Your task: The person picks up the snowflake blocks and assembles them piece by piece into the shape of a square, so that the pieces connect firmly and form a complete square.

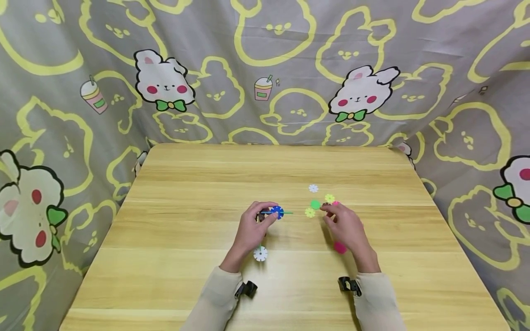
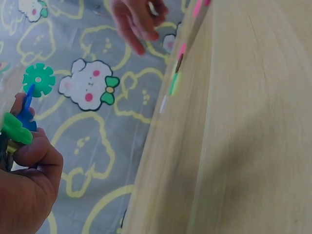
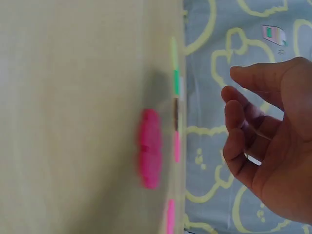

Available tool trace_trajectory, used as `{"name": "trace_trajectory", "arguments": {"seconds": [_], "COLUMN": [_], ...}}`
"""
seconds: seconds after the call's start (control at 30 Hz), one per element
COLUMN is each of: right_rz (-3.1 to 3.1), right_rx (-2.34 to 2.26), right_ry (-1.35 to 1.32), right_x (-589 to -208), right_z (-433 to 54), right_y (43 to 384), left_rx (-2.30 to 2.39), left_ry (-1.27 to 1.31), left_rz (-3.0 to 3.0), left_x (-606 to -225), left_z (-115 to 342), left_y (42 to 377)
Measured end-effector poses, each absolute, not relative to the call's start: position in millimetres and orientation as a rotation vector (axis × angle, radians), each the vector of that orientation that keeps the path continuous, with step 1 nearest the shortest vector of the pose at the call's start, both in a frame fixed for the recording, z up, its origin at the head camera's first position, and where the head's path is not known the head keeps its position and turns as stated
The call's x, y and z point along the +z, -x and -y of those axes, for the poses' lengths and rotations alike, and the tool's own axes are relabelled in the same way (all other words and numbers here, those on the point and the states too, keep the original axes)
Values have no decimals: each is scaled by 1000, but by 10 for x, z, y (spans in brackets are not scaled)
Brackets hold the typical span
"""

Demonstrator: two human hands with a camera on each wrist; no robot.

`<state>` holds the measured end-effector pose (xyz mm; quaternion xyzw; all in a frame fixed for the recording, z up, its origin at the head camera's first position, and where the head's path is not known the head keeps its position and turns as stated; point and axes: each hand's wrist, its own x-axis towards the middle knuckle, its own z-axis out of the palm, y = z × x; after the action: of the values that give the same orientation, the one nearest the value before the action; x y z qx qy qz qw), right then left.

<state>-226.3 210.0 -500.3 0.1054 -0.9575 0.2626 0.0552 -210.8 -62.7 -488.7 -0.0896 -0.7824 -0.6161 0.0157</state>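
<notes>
My left hand [image 1: 254, 225] pinches a cluster of joined notched plastic discs. A blue disc [image 1: 277, 212] faces up at its fingertips, with a green disc [image 2: 39, 80] slotted on beyond it. Another green piece [image 2: 17, 129] lies by the thumb, and the palm hides part of the cluster. Below that hand shows a white disc [image 1: 260, 253] with a bit of green at its top. My right hand [image 1: 345, 225] is above the table beside loose discs, its fingers loosely bent with nothing between them. Nearest its fingertips is a loose green disc [image 1: 315, 204].
Two yellow discs [image 1: 310, 213], a white disc [image 1: 313, 188], a brown disc [image 3: 176, 114] and pink discs lie on the wooden table [image 1: 165, 239]. One larger pink piece [image 1: 340, 248] is under the right wrist. Patterned curtains [image 1: 232, 115] hang round the table's back and sides.
</notes>
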Motion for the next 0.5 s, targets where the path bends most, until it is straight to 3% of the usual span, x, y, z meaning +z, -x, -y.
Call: {"name": "trace_trajectory", "arguments": {"seconds": [0.3,0.5], "right_rz": [3193,3260], "right_rx": [742,673], "right_ry": [-359,-410], "right_x": [-5088,-5091], "right_z": [-1977,-1930], "right_y": [2348,2392], "left_rx": [-1891,-1877], "left_ry": [239,267], "left_rz": [2458,2477], "left_x": [-4844,-4583], "left_z": [621,625], "left_y": [2097,1982]}}
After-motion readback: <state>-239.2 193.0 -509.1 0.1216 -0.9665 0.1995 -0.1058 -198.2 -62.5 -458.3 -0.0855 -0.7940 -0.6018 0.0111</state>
